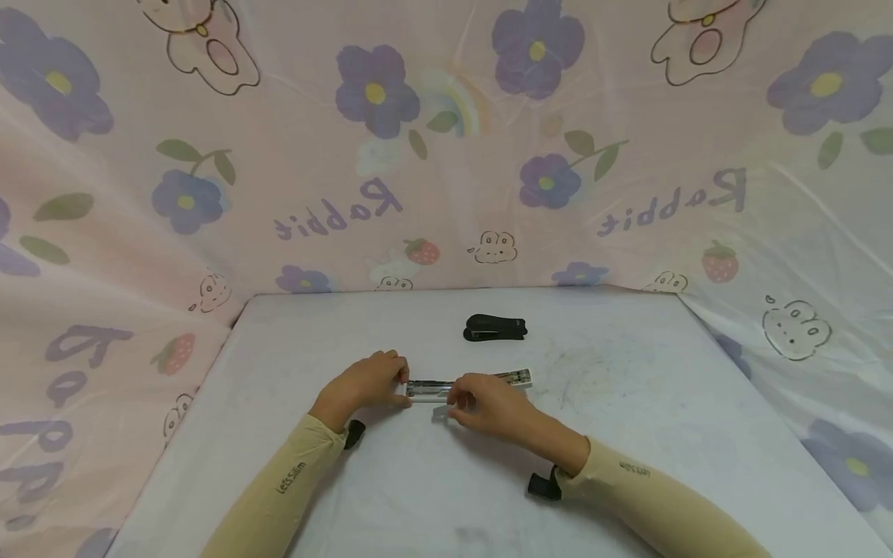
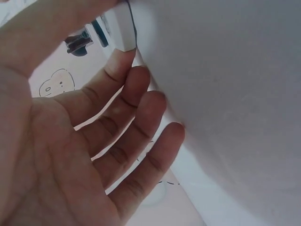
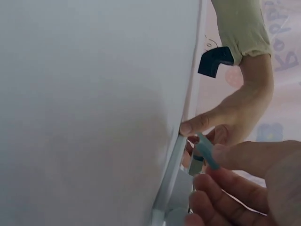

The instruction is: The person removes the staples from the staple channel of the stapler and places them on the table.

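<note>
A long, narrow white object (image 1: pixel 427 391) with a shiny metal channel along its top lies across the middle of the table. My left hand (image 1: pixel 370 380) grips its left end between thumb and forefinger, and the white end piece (image 2: pixel 121 28) shows there in the left wrist view. Over the object's middle, my right hand (image 1: pixel 497 407) covers part of it. Thumb and forefinger of that hand pinch a small, flat blue-grey piece (image 3: pixel 206 149), close to the left hand's fingers; I cannot tell what it is.
Behind the hands, a black stapler (image 1: pixel 495 328) lies on the white-covered table (image 1: pixel 600 465). A patterned pink cloth (image 1: pixel 453 178) hangs around the table's back and sides. Black wrist mounts (image 1: pixel 544 486) stick out below both sleeves.
</note>
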`<state>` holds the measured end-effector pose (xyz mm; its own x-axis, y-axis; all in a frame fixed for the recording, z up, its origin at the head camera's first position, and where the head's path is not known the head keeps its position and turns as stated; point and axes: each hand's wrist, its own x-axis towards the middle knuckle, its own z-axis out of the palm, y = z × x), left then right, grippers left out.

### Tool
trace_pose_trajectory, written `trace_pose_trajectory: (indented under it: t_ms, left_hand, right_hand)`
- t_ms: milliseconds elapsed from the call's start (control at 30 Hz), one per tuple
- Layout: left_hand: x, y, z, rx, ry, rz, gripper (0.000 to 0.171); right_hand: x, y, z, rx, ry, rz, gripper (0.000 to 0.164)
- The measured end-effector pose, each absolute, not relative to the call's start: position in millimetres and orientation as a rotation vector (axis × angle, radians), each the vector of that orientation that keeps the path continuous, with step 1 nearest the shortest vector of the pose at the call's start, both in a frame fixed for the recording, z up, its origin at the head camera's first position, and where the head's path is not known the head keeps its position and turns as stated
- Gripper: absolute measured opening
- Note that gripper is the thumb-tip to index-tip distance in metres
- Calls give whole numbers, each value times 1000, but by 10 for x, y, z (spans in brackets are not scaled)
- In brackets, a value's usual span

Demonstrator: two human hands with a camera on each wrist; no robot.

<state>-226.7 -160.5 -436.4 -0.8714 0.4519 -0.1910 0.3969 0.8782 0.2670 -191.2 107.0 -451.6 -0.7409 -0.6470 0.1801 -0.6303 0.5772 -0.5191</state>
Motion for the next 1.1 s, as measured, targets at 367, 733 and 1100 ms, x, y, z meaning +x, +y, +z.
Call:
trace_pose_trajectory:
  t_ms: [367, 733, 1100]
  left_hand:
    - [-2270, -1656, -4258, 566, 2688, 608, 48]
    - [-2538, -1445, -4010, 752, 2837, 558, 43]
    - [-3185, -952, -4083, 759, 2753, 417, 57]
  right_hand:
    - [-1862, 1105, -4578, -1124, 2763, -711, 10]
    - [-1861, 1202, -4306, -1060, 2792, -724, 9]
    - [-2701, 1732, -3967, -1053, 2923, -912, 14]
